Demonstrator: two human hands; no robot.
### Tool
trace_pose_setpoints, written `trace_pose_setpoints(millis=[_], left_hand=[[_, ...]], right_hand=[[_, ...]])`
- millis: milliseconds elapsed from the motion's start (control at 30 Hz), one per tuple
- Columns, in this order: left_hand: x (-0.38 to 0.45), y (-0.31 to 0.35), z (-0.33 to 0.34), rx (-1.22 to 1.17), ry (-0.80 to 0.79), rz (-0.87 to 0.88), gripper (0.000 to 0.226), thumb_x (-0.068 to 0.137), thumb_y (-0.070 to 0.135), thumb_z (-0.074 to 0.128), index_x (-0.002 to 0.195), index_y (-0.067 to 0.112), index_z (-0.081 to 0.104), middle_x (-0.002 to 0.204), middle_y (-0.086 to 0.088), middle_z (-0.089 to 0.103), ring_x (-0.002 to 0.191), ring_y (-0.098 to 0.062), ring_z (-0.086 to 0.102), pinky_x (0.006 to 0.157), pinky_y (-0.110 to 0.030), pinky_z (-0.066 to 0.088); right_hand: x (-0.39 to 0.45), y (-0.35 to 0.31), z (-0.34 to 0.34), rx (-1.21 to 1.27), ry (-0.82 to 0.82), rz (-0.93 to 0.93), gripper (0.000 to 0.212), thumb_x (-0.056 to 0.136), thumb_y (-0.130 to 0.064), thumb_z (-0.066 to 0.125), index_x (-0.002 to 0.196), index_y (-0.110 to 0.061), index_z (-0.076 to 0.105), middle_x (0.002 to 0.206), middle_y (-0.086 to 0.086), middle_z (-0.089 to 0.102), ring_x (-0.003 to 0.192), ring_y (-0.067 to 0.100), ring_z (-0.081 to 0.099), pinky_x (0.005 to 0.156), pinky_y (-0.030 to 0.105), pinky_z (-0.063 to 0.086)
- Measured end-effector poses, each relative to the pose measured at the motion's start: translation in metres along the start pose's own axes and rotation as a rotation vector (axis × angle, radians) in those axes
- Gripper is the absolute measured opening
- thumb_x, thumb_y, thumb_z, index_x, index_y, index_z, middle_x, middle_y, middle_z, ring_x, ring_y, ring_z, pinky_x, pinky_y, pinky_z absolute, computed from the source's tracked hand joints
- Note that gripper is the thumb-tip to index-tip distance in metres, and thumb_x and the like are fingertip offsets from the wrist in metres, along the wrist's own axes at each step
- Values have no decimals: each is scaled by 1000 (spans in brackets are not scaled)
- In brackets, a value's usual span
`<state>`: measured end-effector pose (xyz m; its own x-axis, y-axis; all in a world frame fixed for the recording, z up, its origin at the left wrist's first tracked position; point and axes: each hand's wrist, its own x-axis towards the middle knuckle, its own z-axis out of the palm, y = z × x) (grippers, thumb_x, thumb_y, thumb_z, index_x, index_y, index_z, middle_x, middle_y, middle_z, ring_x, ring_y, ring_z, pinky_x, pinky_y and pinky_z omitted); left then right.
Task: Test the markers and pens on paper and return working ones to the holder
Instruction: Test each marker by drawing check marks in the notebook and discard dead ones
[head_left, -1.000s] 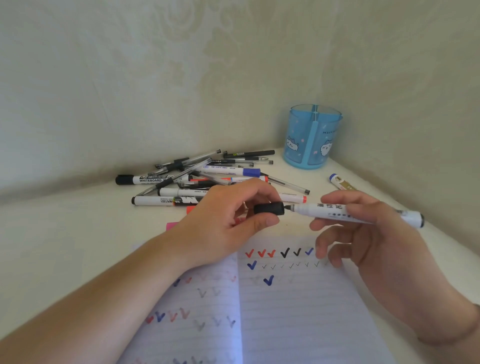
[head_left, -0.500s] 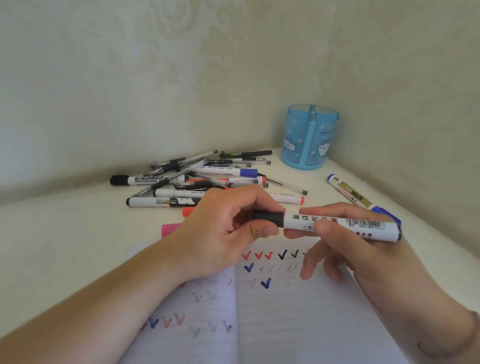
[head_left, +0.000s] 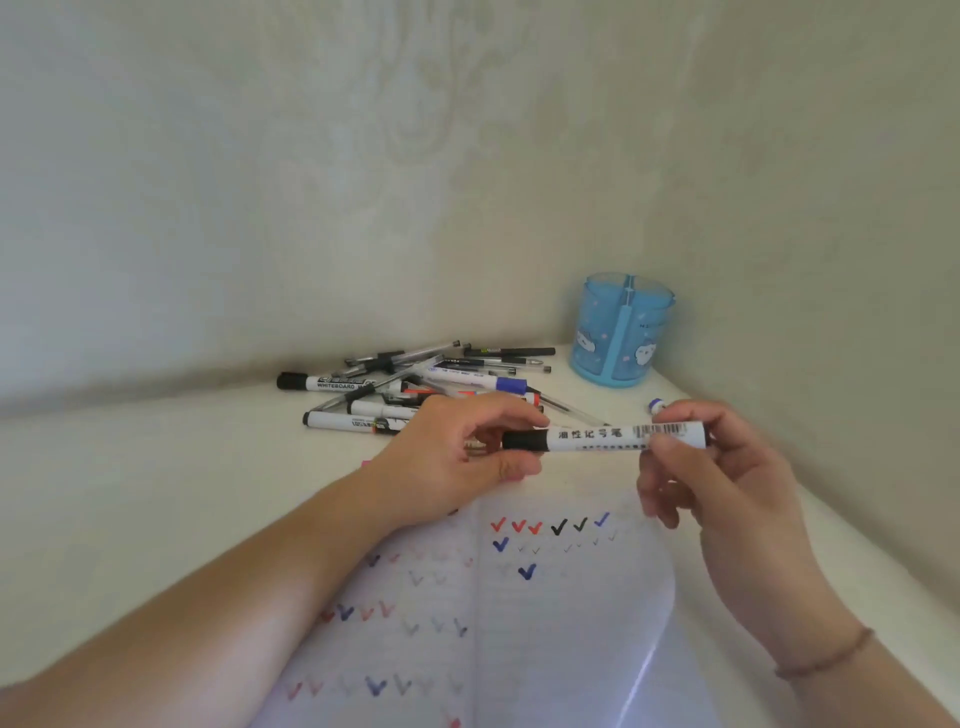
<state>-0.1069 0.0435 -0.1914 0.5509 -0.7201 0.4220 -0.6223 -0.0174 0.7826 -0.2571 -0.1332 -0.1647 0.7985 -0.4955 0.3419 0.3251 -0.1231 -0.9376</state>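
Pale wallpapered walls meet at a corner behind a white table (head_left: 156, 493). A white marker (head_left: 608, 437) with a black cap and barcode is held level above the ticked notebook paper (head_left: 561, 623). The left hand (head_left: 452, 457) pinches its cap end and the right hand (head_left: 727, 483) pinches its barrel, in front of the blue holder (head_left: 621, 332).

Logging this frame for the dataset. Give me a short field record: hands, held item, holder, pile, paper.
left hand: pinches the black cap end of the marker
right hand: holds the marker's barrel near its tail
marker: white barrel, cap on, held level above the notebook
holder: blue, upright in the back corner, no pens seen inside
pile of pens and markers: loose on the table, left of the holder
notebook: open, rows of red, black and blue ticks
stray pen: blue-tipped, mostly hidden behind the right hand
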Motion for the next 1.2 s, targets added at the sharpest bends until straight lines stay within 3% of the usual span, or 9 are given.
trace_pose_setpoints(millis=[67, 200, 300, 467, 600, 800, 1000, 1100, 1200], left_hand=[[-3, 6, -5, 92, -60, -37, 56, 81, 39, 76, 133, 31, 56, 119, 14, 68, 110, -3, 63, 96, -29, 51], [-22, 24, -35, 348, -16, -64, 56, 84, 62, 59, 133, 36, 53, 130, 21, 59, 118, 6, 53, 102, -25, 44], [-61, 30, -80, 569, 0, -76, 42, 90, 49, 61, 125, 25, 62, 125, 9, 63, 114, -5, 55, 95, -21, 42], [-163, 24, -162, 651, 138, -318, 30, 93, 39, 62, 117, 22, 66, 115, 11, 65, 100, -1, 56, 74, -7, 40], [-260, 20, -214, 669, 310, -499, 22, 93, 40, 62, 110, 27, 68, 107, 19, 64, 101, -1, 58, 87, -21, 46], [-360, 20, -246, 604, 566, -644, 17, 91, 21, 66, 106, 15, 70, 113, 4, 68, 110, -10, 59, 100, -23, 43], [-376, 26, -250, 597, 591, -647, 15, 94, 22, 62, 106, 17, 69, 115, 8, 66, 110, -2, 57, 91, 0, 34], [-369, 27, -251, 618, 585, -639, 15, 95, 26, 60, 106, 21, 69, 116, 11, 66, 113, -2, 55, 93, -6, 35], [-354, 28, -249, 620, 606, -587, 14, 95, 26, 61, 105, 21, 70, 115, 12, 66, 115, -3, 55, 99, -17, 39]], right_hand=[[-3, -3, -2, -35, -15, -24, 5, 86, -11, 65, 85, -16, 63, 53, 9, 61, 44, 23, 50, 44, 26, 36], [-5, -50, 4, -22, -31, -132, 44, 65, -57, 73, 87, -20, 66, 55, 9, 62, 46, 20, 53, 42, 23, 38], [5, -101, 37, 20, -84, -196, 16, 82, -41, 65, 78, -25, 66, 52, 5, 60, 42, 18, 50, 41, 25, 37], [6, -129, 144, 54, -341, -195, 29, 96, -26, 48, 73, -28, 65, 46, -2, 54, 37, 19, 50, 37, 21, 34], [-29, -117, 229, 15, -608, -256, 19, 94, -27, 57, 81, -16, 65, 50, 1, 55, 42, 27, 47, 41, 28, 32], [-83, -76, 310, -152, -893, -175, 20, 93, -24, 60, 84, -6, 64, 51, 2, 61, 45, 23, 53, 40, 15, 35], [-111, -45, 337, -358, -1138, -168, 17, 92, -37, 58, 94, -21, 64, 63, 2, 72, 49, 22, 64, 58, 27, 47], [-108, -44, 333, -398, -1111, -202, 18, 91, -42, 58, 100, -28, 64, 62, -1, 72, 46, 19, 60, 50, 13, 42], [-94, -48, 322, -272, -981, -222, 12, 91, -32, 61, 93, -22, 67, 57, 1, 69, 43, 22, 48, 43, 16, 38]])
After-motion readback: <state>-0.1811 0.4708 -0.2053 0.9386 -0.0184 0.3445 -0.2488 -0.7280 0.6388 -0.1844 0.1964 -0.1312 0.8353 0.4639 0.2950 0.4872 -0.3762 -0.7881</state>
